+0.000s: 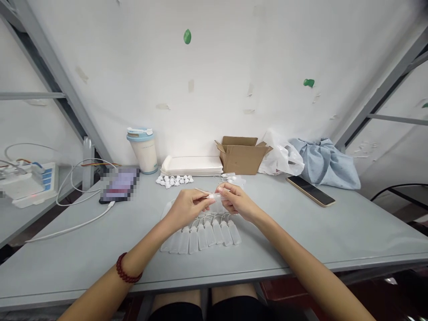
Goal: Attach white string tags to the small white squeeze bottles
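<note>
Left grip (pixel 187 206) and right grip (pixel 239 203) pinch a small whitish piece (pixel 211 196), largely hidden, above partly covered translucent tags (pixel 202 237).

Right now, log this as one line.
left hand: on small translucent plastic piece; right hand: on same piece; nearer body: row of flat translucent plastic pieces; beyond: open brown cardboard box

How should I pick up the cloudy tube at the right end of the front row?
I'd hold that tube by its wide near end, coming from the near side. It lies flat, bare table in front, while thin cords crowd its narrow far end and another tube lies close left.
</note>
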{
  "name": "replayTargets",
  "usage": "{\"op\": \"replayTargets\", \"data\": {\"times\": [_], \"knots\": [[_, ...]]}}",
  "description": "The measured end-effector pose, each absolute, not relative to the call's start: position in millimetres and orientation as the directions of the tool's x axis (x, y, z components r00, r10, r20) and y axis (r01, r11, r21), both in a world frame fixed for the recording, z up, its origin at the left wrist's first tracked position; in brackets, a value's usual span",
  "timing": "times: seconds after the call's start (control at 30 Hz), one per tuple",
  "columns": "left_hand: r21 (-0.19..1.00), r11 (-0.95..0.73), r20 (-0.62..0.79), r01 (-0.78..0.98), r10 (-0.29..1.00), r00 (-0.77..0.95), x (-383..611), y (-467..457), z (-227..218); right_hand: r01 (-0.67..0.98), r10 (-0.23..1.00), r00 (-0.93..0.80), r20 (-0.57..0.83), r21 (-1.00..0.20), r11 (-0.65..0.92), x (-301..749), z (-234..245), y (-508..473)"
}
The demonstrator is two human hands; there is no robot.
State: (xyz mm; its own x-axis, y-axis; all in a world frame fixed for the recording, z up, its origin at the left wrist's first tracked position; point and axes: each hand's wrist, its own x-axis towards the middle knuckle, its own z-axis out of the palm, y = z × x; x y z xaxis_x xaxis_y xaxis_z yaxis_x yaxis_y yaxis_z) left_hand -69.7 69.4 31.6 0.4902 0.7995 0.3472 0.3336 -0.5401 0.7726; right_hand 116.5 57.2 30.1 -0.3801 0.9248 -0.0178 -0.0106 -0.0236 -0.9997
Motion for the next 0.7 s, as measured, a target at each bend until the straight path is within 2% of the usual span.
{"op": "replayTargets", "data": {"times": [0.07, 0.13, 0.3, 0.4, 0.53, 0.7], "knots": [[0.729, -0.604, 0.422, 0.322, 0.767, 0.484, -69.3, 70.2, 29.7, -0.01, 0.926, -0.378, -0.02, -1.0, -0.026, 116.2, 30.1, 57.3], [0.734, -0.604, 0.436, 0.311, 0.77, 0.466, -68.8, 71.2, 28.5, -0.009, 0.929, -0.37, -0.031, -0.999, -0.037, 115.5, 30.5, 57.3], [0.865, -0.396, 0.216, 0.31, 0.849, 0.482, -68.6, 71.8, 31.3, 0.005, 0.936, -0.349, -0.038, -0.999, -0.039, 113.9, 32.0, 56.8], [0.893, -0.318, 0.135, 0.317, 0.864, 0.485, -68.9, 70.9, 34.3, 0.013, 0.938, -0.346, -0.015, -1.0, -0.011, 113.8, 32.6, 56.3], [0.895, -0.321, 0.144, 0.31, 0.864, 0.482, -69.0, 70.0, 35.6, 0.015, 0.94, -0.34, -0.011, -1.0, -0.006, 113.8, 33.1, 55.7], [0.888, -0.381, 0.231, 0.255, 0.852, 0.469, -68.9, 69.6, 32.5, 0.015, 0.938, -0.344, -0.042, -0.999, -0.039, 113.8, 33.9, 56.0]]}}
